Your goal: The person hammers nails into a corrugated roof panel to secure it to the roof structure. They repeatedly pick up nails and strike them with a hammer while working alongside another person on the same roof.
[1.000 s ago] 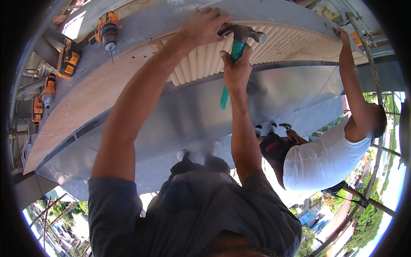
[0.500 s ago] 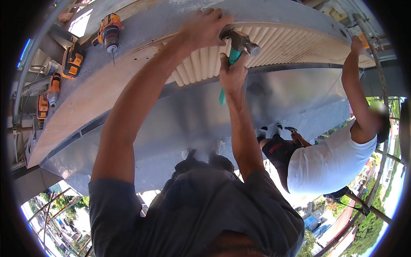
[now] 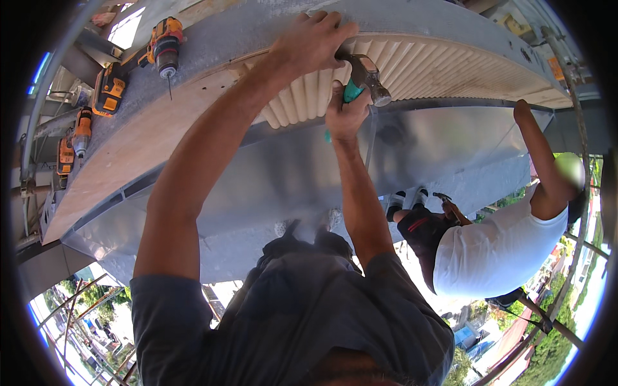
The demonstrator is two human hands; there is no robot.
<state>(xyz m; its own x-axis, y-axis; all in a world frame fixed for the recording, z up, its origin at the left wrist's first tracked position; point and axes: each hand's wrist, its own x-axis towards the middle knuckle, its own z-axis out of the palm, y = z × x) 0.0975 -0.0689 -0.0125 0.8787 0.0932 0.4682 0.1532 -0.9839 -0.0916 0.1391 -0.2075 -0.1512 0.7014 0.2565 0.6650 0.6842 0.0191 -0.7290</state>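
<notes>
My right hand is wrapped round the green handle of a hammer. The hammer's metal head is just below the edge of the grey ledge, in front of a cream fluted panel. Up on the ledge, my left hand lies with its fingers stretched over the edge and its thumb close to the hammer head. Whether anything small is under the left palm is hidden.
At the left on the ledge lie an orange-black drill with a bit and another orange power tool. To the right a co-worker in a white shirt holds a second hammer. Scaffold poles cross at the right; ground lies far below.
The hammer head has tipped slightly downward in my right hand, and less of the handle's lower end shows. My left hand stays on the ledge. The co-worker's raised hand has come down from the panel edge.
</notes>
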